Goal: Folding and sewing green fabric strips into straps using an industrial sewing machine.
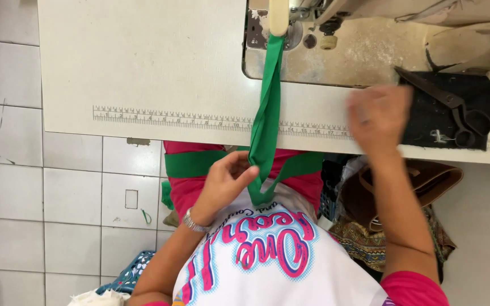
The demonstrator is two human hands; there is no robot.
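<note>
The left hand (pixel 225 181) pinches the green fabric strip (pixel 266 122) in a narrow grip near the tabletop (pixel 143 62) edge — the right hand (pixel 378 113), blurred, hovers near black scissors (pixel 455 105), grip unclear.

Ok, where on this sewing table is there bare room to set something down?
The widest bare patch is the table surface left of the green strip, above the printed ruler. It is crowded on the right: sewing machine base, scissors on a dark cloth, and the raised right hand. The left hand pinches the strip below the table edge.
</note>
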